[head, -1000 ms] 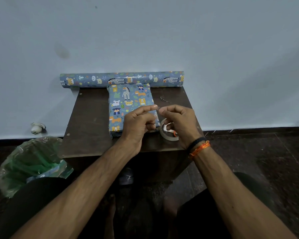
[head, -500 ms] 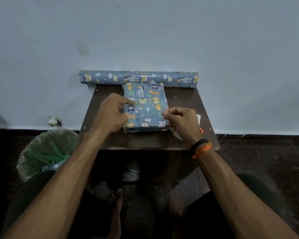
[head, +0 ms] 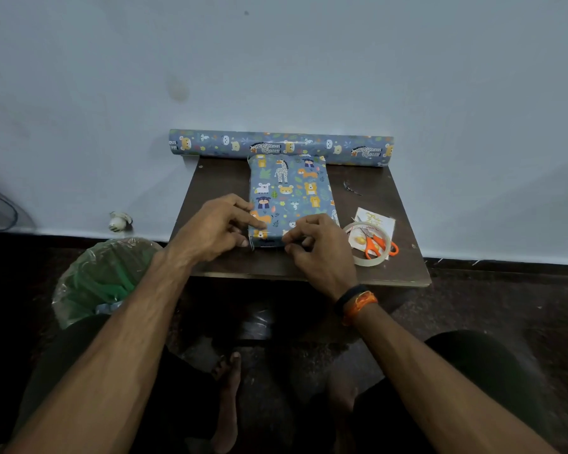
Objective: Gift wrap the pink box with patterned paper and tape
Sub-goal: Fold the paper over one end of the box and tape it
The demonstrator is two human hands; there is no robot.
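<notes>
Bare forearms, a black band (head: 347,297) and orange thread bracelet (head: 361,304) on the right wrist, seemingly dark shorts (head: 482,358).

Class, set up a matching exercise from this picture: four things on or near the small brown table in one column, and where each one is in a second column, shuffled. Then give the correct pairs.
Things
1. wrapped box
2. paper roll
3. scissors
4. bin with a plastic liner

Places
A. on the floor, left of the table
B. along the table's far edge, against the wall
C. on the table's right side, lying across the tape ring
D. in the middle of the table, with the left hand and right hand at its near end

Pairs: 1-D, 2-B, 3-C, 4-A
</notes>
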